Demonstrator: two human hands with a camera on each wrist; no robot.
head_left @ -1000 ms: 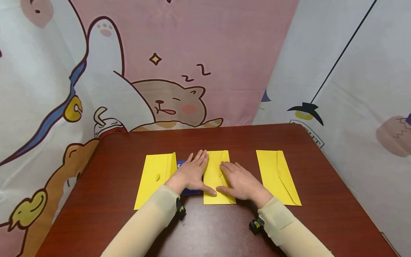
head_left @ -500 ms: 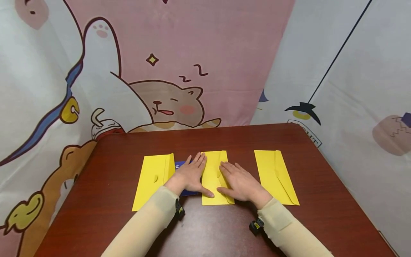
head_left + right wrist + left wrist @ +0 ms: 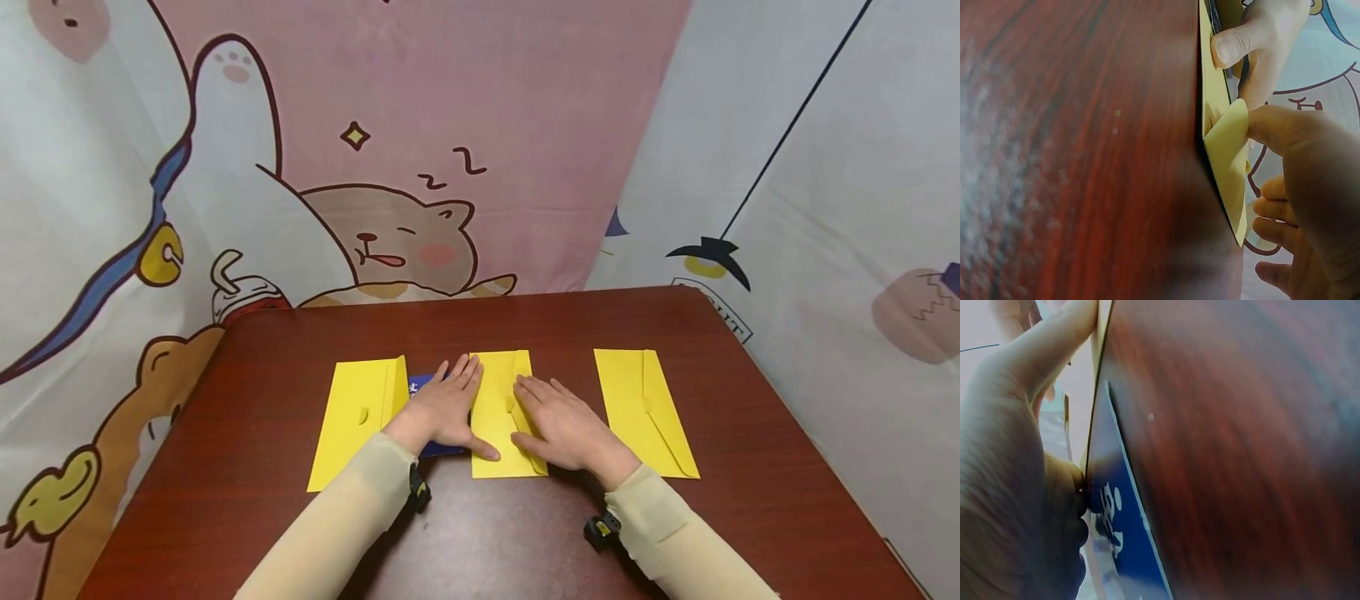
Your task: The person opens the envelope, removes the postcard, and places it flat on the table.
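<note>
Between my hands a yellow envelope (image 3: 495, 379) lies on the table, its flap along the right side. My left hand (image 3: 445, 413) spreads flat over its left edge, thumb on the paper near the bottom. The fingers of my right hand (image 3: 570, 427) lie extended over the flap, with the thumb at the lower part. Seen from the right wrist, the envelope flap (image 3: 1230, 159) tilts up from the body, the right thumb against it. Under my left hand, partly hidden, is a flat blue item (image 3: 1138, 540) with white lettering.
Another yellow envelope (image 3: 348, 400) lies to the left, its flap edge raised and overlapping the blue item. A third yellow envelope (image 3: 626, 392) lies to the right. The dark red-brown table (image 3: 487, 542) meets a cartoon-printed cloth (image 3: 562, 125) at the back.
My right hand has shifted very slightly to the right, its thumb moving toward the flap. The left hand stays on the envelope's left edge. The head view has turned slightly.
</note>
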